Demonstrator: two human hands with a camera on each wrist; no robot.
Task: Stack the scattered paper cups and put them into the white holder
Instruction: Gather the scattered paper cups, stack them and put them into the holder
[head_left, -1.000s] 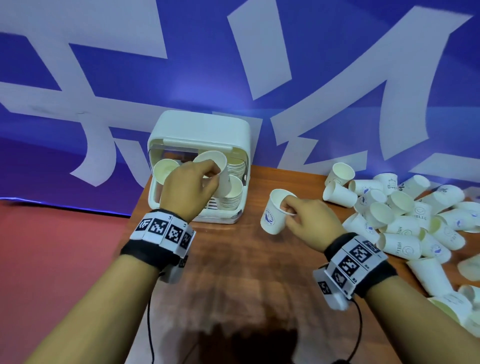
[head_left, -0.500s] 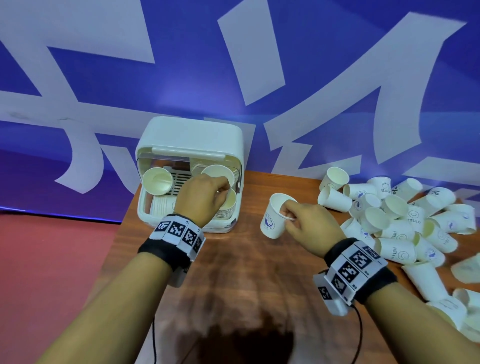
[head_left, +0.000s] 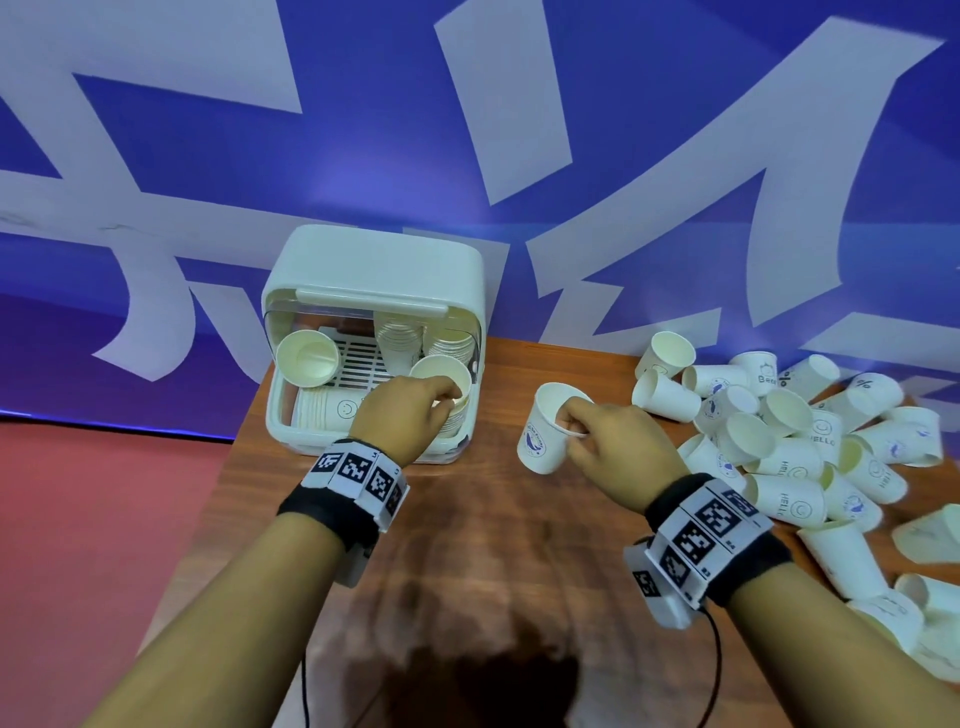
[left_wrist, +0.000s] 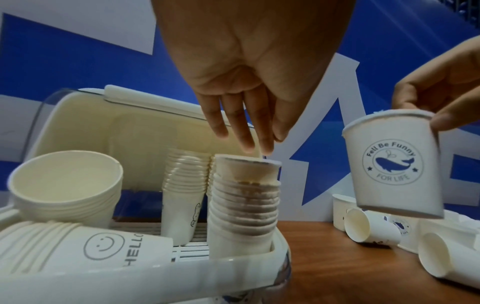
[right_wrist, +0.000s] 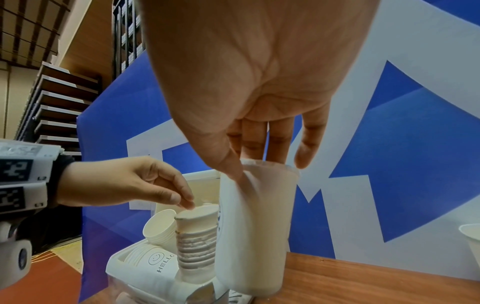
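Observation:
The white holder (head_left: 374, 260) stands open at the table's back left. A tall cup stack (head_left: 447, 384) stands upright in its front right corner. My left hand (head_left: 441, 402) hangs over that stack (left_wrist: 246, 201), nearly straight fingertips (left_wrist: 267, 151) touching the top rim, thumb off the cup. To its right my right hand (head_left: 571, 423) pinches the rim of a single whale-print cup (head_left: 543, 439), thumb outside and fingers inside, holding it upright just above the table. That cup (left_wrist: 394, 170) shows "Fell Be Funny For Life". The scattered paper cups (head_left: 779, 441) lie heaped at the right.
Inside the holder a "HELLO" stack (head_left: 332, 408) lies on its side, a tilted stack (head_left: 306, 358) leans at the left, and upright stacks (head_left: 400, 338) stand at the back. Bare wooden table (head_left: 493, 545) lies between my arms. A blue and white banner (head_left: 519, 130) backs the table.
My left hand has lowered the cup stack into the holder's front right corner, and its thumb has come off the cup. The right hand keeps holding the whale-print cup in about the same place.

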